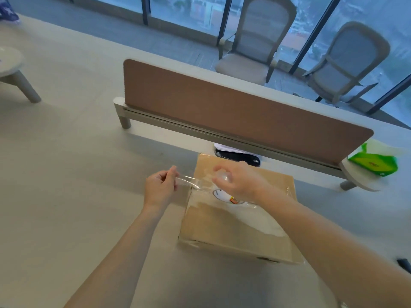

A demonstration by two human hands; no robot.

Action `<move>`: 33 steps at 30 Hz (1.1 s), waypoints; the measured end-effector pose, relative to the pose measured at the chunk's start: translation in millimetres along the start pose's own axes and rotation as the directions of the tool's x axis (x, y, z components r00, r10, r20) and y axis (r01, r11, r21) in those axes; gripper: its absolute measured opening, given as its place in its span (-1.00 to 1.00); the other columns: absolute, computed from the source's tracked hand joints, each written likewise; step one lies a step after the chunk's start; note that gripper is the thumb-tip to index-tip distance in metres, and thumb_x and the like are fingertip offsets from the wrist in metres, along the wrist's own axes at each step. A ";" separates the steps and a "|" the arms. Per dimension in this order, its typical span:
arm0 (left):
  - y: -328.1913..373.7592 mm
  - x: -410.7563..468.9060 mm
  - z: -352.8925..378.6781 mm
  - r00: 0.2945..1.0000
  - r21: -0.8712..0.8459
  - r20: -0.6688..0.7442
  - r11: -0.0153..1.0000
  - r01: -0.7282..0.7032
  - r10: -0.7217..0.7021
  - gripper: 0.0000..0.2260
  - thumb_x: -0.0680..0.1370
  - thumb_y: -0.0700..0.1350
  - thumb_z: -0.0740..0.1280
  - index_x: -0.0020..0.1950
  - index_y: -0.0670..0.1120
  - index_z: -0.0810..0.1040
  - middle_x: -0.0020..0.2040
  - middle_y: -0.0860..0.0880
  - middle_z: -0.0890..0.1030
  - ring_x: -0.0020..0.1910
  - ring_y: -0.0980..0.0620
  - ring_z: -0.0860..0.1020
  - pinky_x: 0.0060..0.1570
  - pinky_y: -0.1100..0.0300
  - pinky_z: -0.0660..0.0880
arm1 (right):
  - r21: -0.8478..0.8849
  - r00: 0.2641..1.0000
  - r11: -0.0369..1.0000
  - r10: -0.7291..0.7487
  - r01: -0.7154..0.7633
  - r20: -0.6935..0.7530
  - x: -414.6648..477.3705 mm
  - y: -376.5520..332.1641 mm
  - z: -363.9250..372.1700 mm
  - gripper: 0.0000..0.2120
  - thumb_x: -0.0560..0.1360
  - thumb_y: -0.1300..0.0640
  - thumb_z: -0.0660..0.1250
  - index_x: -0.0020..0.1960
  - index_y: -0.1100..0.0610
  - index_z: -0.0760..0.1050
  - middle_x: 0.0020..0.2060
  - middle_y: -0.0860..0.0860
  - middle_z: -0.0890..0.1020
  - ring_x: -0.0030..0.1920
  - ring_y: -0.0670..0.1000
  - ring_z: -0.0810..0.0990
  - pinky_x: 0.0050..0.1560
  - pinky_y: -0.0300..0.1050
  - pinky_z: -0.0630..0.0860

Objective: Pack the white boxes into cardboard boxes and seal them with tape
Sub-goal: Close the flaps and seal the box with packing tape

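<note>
Cardboard box: centre frame, flaps down, contents hidden.
Left hand: pinches the tape strip just past the box's left edge.
Right hand: grips the tape roll over the box top.
Table: open surface at frame left.

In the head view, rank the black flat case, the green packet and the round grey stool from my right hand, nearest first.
From the right hand, holding the clear tape roll:
1. Black flat case, just behind it, by the brown divider panel.
2. Green packet, far right.
3. Round grey stool, far upper left.
</note>
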State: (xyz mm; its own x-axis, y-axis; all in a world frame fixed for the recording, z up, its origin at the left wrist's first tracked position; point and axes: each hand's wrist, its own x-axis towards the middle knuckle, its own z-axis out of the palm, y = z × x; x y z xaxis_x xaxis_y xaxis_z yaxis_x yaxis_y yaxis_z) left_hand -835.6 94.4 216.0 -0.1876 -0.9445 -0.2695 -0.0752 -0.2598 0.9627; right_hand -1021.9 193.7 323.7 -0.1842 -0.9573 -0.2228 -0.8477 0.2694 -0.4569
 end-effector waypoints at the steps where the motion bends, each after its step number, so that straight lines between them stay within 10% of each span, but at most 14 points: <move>1: -4.0 0.6 -3.1 1.000 -0.008 0.002 1.000 0.013 -0.013 -0.70 0.64 -0.06 0.33 -0.28 -0.09 0.63 -0.54 0.09 0.48 -0.42 0.02 0.43 -0.19 0.08 0.46 | -0.047 0.999 0.997 -0.054 0.054 0.003 -0.2 -4.6 -0.9 -0.68 0.55 -0.06 0.31 0.28 -0.02 0.48 -0.24 -0.27 0.52 -0.28 -0.19 0.45 -0.20 -0.31 0.38; 6: -19.1 -0.7 -5.4 0.993 -0.068 0.018 0.991 0.115 -0.114 -0.72 0.63 -0.05 0.34 -0.24 -0.09 0.66 -0.50 0.08 0.48 -0.45 0.05 0.43 -0.23 0.14 0.44 | -0.165 0.969 0.960 -0.202 0.225 0.144 2.5 -2.1 -1.0 -0.49 0.48 -0.13 0.36 0.40 -0.09 0.38 0.31 -0.09 0.50 0.28 -0.02 0.45 0.28 -0.05 0.40; 20: -66.2 1.1 10.7 0.958 -0.066 0.082 0.957 0.282 -0.276 -0.73 0.64 0.01 0.32 -0.15 -0.09 0.70 -0.49 0.04 0.46 -0.45 0.07 0.40 -0.17 0.09 0.48 | -0.300 0.954 0.930 -0.134 0.215 0.268 23.4 -24.0 3.7 -0.69 0.46 -0.08 0.32 0.20 -0.14 0.56 0.09 -0.12 0.56 0.12 -0.03 0.50 0.15 -0.03 0.47; 25: -80.6 -9.9 22.5 0.973 -0.028 0.121 0.979 0.203 -0.198 -0.57 0.64 0.04 0.30 -0.43 0.00 0.51 -0.46 0.08 0.42 -0.41 0.07 0.32 -0.29 0.15 0.30 | -0.313 0.953 0.924 -0.133 0.219 0.273 25.6 -25.6 4.7 -0.70 0.47 -0.07 0.32 0.19 -0.11 0.57 0.08 -0.10 0.56 0.10 -0.05 0.48 0.12 -0.11 0.43; 28: -79.3 -7.9 24.5 0.954 -0.061 0.151 0.961 0.270 -0.258 -0.83 0.59 0.09 0.37 -0.03 0.04 0.70 -0.21 -0.02 0.67 -0.25 0.06 0.56 -0.14 0.10 0.53 | -0.308 0.957 0.928 -0.133 0.212 0.258 26.1 -24.3 6.8 -0.71 0.47 -0.07 0.32 0.18 -0.11 0.57 0.04 -0.11 0.56 0.08 -0.06 0.48 0.10 -0.12 0.43; 33: -77.8 9.0 16.7 0.991 0.568 -0.013 0.814 0.120 -0.137 -0.37 0.47 0.35 0.34 0.42 0.02 0.44 0.16 -0.08 0.56 0.23 -0.15 0.47 0.27 0.00 0.36 | -0.302 0.958 0.929 -0.139 0.214 0.250 26.5 -23.8 6.1 -0.72 0.46 -0.06 0.33 0.16 -0.11 0.58 -0.05 -0.18 0.49 -0.02 -0.12 0.39 0.06 -0.16 0.40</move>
State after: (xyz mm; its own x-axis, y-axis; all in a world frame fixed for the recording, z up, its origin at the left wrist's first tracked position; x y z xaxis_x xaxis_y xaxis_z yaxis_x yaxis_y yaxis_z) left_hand -847.8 109.5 138.3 -0.1626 -0.9028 -0.3982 -0.6401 -0.2106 0.7389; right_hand -1003.5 162.5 323.4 0.0658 -0.9285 -0.3654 -0.9771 0.0143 -0.2125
